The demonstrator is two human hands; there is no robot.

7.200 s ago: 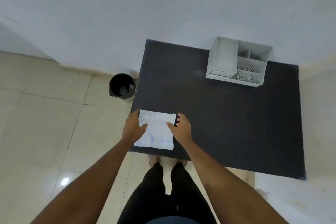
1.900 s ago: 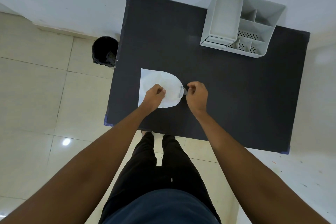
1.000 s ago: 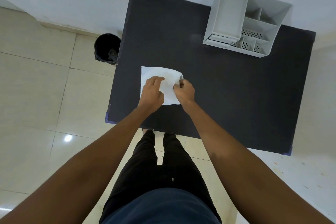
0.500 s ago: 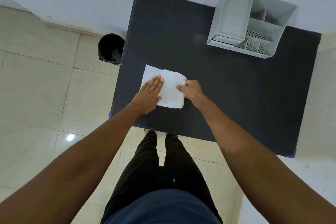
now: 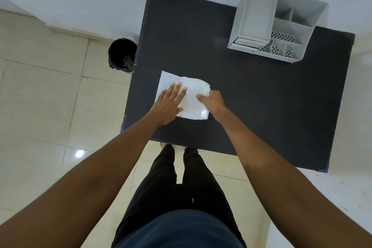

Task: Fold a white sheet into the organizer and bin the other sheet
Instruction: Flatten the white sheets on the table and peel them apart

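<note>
A white sheet (image 5: 192, 94), folded over, lies on the left part of the black table (image 5: 251, 96). My left hand (image 5: 170, 102) rests flat on its left half, fingers spread. My right hand (image 5: 213, 102) is curled at the sheet's right edge, thumb pressing on the paper. The grey organizer (image 5: 275, 24) stands at the table's far right, with one tall compartment and several small ones. A black bin (image 5: 121, 54) stands on the floor to the left of the table. I see only one sheet.
The white wall runs behind the table. Beige floor tiles (image 5: 40, 106) lie to the left. My legs in dark trousers (image 5: 181, 177) stand at the table's near edge.
Since two seconds ago the sheet's right side has been brought over to the left. My left hand has flattened on it and my right hand has slid to the right edge.
</note>
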